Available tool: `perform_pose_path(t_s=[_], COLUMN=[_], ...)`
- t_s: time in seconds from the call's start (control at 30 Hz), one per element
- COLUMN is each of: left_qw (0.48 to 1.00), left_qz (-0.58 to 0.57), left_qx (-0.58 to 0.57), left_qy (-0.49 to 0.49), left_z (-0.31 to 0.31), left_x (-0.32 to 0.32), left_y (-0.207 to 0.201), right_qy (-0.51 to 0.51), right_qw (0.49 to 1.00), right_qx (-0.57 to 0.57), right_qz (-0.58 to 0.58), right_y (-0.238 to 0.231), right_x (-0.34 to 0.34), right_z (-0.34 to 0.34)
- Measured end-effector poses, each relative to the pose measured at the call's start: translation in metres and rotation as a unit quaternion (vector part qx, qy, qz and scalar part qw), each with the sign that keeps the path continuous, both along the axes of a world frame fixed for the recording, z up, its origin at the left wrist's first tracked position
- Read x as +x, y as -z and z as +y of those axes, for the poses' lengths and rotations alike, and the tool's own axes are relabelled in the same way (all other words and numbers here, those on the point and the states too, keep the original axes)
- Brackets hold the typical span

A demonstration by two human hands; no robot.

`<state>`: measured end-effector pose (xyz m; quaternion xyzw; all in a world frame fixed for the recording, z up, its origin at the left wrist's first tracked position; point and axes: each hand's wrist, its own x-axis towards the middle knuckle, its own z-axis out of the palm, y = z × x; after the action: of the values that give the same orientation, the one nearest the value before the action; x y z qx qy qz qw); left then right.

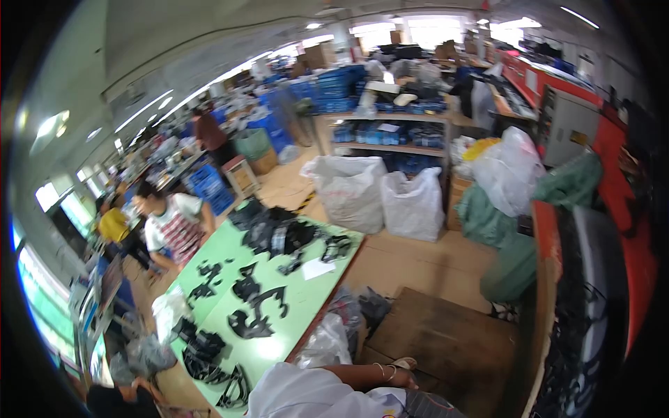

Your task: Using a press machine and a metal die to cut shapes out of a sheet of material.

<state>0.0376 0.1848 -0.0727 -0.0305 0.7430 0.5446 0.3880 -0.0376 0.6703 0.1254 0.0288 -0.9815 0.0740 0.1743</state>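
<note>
Currently, I see one bangled bare left hand (403, 379) right of the pale-green surface (313, 291) scattered with curved black pieces (259, 327); grip: can't tell.

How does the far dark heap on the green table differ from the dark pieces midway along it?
The far heap is piled thickly; the middle pieces lie spread out, with green between. The far heap covers more area than the middle pieces. Both are dark and lie on the green table.

From far I see one white, short sleeve (306, 396) — wide, with soft folds — then thin, pale bracelets (381, 370) near the left hand (403, 379).
</note>
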Motion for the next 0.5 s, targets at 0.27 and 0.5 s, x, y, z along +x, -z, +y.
perform_pose_path(t_s=[0.27, 0.5], left_qw=[0.986, 0.937], left_qz=[0.111, -0.027], left_qx=[-0.043, 0.103], left_qy=[0.114, 0.332], left_z=[-0.116, -0.07], left_x=[-0.133, -0.379], left_y=[-0.048, -0.195], right_qy=[0.107, 0.185], right_qw=[0.991, 0.972], right_qx=[-0.043, -0.01], right_qz=[-0.068, -0.148], right_y=[-0.015, -0.011], right_x=[0.019, -0.045], right_z=[-0.162, -0.156])
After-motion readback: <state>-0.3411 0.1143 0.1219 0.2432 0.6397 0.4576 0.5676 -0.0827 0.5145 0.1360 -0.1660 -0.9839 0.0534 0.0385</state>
